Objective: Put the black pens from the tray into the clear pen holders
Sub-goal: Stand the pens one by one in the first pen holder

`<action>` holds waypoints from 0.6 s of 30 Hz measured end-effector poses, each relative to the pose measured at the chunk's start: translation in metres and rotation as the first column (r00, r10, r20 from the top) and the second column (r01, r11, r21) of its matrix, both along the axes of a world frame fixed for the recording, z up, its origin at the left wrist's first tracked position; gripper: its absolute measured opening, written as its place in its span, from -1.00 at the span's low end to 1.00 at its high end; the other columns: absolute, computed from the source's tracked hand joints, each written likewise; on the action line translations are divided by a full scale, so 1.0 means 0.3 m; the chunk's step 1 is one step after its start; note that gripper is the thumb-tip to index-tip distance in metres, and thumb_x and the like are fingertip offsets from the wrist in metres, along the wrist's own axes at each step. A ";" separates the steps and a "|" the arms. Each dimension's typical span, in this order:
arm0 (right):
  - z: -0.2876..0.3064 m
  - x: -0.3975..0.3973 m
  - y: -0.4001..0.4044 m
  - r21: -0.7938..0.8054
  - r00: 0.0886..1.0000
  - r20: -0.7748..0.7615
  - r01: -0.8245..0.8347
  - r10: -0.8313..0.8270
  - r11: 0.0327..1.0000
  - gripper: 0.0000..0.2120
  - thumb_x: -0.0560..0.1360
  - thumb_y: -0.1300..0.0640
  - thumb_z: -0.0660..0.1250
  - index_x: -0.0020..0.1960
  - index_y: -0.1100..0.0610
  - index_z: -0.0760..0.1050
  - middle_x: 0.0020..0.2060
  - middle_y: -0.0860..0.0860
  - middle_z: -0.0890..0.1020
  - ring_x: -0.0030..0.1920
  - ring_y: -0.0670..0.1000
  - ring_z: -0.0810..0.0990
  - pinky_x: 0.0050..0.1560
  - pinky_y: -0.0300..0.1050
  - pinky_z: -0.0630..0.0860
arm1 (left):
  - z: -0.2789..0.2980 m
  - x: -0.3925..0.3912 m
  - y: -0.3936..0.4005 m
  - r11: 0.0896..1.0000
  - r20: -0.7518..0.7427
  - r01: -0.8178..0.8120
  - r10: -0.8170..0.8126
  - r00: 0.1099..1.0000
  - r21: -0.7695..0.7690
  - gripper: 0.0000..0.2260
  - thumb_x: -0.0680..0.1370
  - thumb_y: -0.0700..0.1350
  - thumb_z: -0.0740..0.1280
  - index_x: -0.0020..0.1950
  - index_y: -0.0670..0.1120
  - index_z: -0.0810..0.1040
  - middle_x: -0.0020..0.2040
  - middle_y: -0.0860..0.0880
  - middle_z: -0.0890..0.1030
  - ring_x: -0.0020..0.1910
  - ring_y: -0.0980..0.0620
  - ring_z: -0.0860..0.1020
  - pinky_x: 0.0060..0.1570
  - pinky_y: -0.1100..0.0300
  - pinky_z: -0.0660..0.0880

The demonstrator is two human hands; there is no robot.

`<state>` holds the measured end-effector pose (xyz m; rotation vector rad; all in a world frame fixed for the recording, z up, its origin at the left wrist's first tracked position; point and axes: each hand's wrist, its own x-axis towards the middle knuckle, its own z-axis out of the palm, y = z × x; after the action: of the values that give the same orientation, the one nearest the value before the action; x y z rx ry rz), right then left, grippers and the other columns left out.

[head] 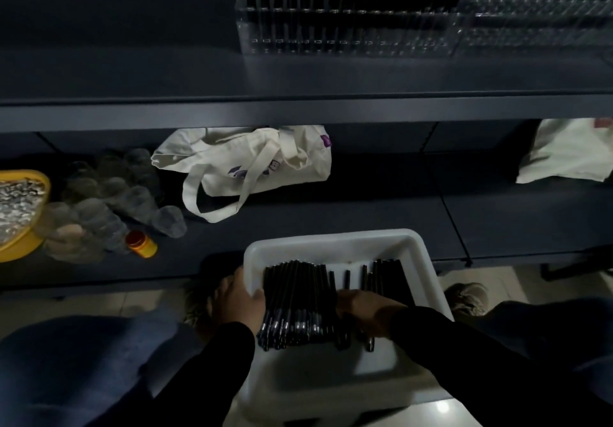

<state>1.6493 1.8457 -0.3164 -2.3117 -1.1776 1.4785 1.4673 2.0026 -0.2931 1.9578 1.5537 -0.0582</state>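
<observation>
- Right now I am crouching at the shelving with the white tray (331,244) in front of me, its far end resting on the edge of the lower shelf (365,214).
- My left hand (242,300) is gripping the tray's left rim, thumb hooked over the edge, steadying it.
- My right hand (365,310) is reaching down among the black pens (295,300) in the tray; the fingers are curling in among them, but I cannot tell whether they are already pinching one.
- Many pens are lying in the tray: a thick bundle on the left, a few loose ones in the middle, and a smaller group under my right hand.
- Up on the shelf above, the clear pen holders (348,28) are standing side by side. The left holder is looking largely filled with upright black pens, while the right holder (534,28) is looking empty.
- Judging from that, I am partway through: roughly one holder stocked, a good pile left to move, and plenty of free slots waiting on the right.
</observation>
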 end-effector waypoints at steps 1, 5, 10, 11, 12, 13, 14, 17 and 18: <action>0.003 0.011 -0.002 0.050 0.995 0.064 -0.080 0.077 0.996 -0.75 0.60 0.08 0.14 0.22 0.02 0.48 -0.27 -0.12 0.48 -0.36 -0.16 0.42 -0.31 -0.22 0.52 | -0.005 -0.001 0.001 1.000 0.005 -0.007 0.007 1.000 -0.004 -0.59 0.50 -0.09 0.27 0.35 0.04 0.34 0.34 -0.11 0.37 0.34 -0.17 0.32 0.38 -0.10 0.21; -0.006 0.012 0.001 0.117 0.989 0.077 -0.132 0.123 0.984 -0.66 0.54 0.08 0.18 0.30 -0.08 0.41 0.11 -0.01 0.57 -0.02 0.03 0.61 -0.02 -0.01 0.61 | -0.017 -0.006 0.004 0.999 0.057 -0.038 0.039 0.998 -0.027 -0.62 0.48 -0.09 0.28 0.30 0.03 0.39 0.28 -0.11 0.41 0.28 -0.18 0.38 0.31 -0.10 0.32; -0.010 0.018 -0.012 0.212 0.993 0.103 -0.079 0.058 0.974 -0.71 0.50 0.01 0.23 0.21 -0.05 0.49 0.17 0.14 0.57 -0.12 0.03 0.53 -0.18 -0.09 0.47 | -0.015 -0.012 -0.006 0.998 0.132 -0.055 0.060 0.989 -0.039 -0.62 0.50 0.00 0.31 0.30 0.00 0.40 0.30 -0.12 0.41 0.29 -0.17 0.37 0.28 -0.07 0.35; 0.008 0.023 -0.017 0.238 0.993 0.112 -0.052 0.026 0.970 -0.76 0.49 0.04 0.25 0.13 0.02 0.53 0.11 0.18 0.59 -0.11 0.07 0.55 -0.09 -0.03 0.49 | -0.014 -0.014 -0.006 0.998 0.137 -0.046 0.051 0.989 -0.041 -0.58 0.50 0.03 0.31 0.34 0.01 0.38 0.33 -0.12 0.39 0.33 -0.17 0.34 0.30 -0.07 0.32; 0.027 0.030 -0.021 0.257 0.996 0.075 0.025 -0.046 0.966 -0.82 0.50 0.09 0.27 0.06 0.08 0.55 0.06 0.18 0.59 -0.08 0.07 0.56 0.02 -0.01 0.48 | -0.010 -0.016 -0.006 0.999 0.133 -0.034 0.039 0.990 -0.041 -0.53 0.50 0.05 0.31 0.39 0.02 0.33 0.37 -0.12 0.35 0.36 -0.17 0.29 0.33 -0.06 0.28; 0.051 0.038 -0.031 0.262 0.993 -0.025 0.119 -0.117 0.958 -0.87 0.51 0.16 0.27 0.02 0.10 0.54 0.03 0.13 0.58 -0.04 0.03 0.56 0.09 -0.06 0.46 | -0.005 -0.018 -0.005 0.999 0.125 -0.020 0.024 0.992 -0.029 -0.47 0.50 0.07 0.31 0.44 0.02 0.28 0.41 -0.12 0.31 0.40 -0.16 0.24 0.36 -0.04 0.24; 0.086 0.049 -0.032 0.271 0.988 -0.052 0.153 -0.144 0.950 -0.87 0.53 0.21 0.26 0.04 0.07 0.53 0.02 0.06 0.57 -0.01 -0.01 0.55 0.12 -0.12 0.45 | 0.002 -0.019 -0.006 1.000 0.113 -0.001 0.001 0.994 -0.001 -0.42 0.50 0.09 0.32 0.47 0.02 0.23 0.44 -0.11 0.27 0.43 -0.15 0.19 0.39 -0.04 0.20; 0.215 0.077 -0.034 0.420 0.976 -0.141 0.211 -0.167 0.883 -0.84 0.58 0.28 0.19 0.01 0.06 0.47 -0.07 -0.05 0.57 -0.07 -0.09 0.58 0.05 -0.21 0.50 | 0.051 -0.004 -0.022 0.978 0.103 0.078 -0.099 0.990 0.195 -0.37 0.51 0.12 0.31 0.50 -0.04 0.18 0.47 -0.11 0.24 0.47 -0.12 0.11 0.44 -0.03 0.11; 0.252 0.090 -0.035 0.447 0.955 -0.208 0.284 -0.210 0.848 -0.83 0.58 0.32 0.16 0.00 0.10 0.46 -0.08 -0.03 0.57 -0.11 -0.10 0.59 0.01 -0.23 0.51 | 0.076 0.008 -0.030 0.964 0.128 0.089 -0.124 0.984 0.252 -0.38 0.51 0.11 0.31 0.49 -0.06 0.20 0.47 -0.12 0.25 0.48 -0.11 0.12 0.43 -0.01 0.11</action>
<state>1.6762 1.8353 -0.2408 -1.8961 -1.0117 1.0998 1.4698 1.9935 -0.2704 2.1849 1.4161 0.2366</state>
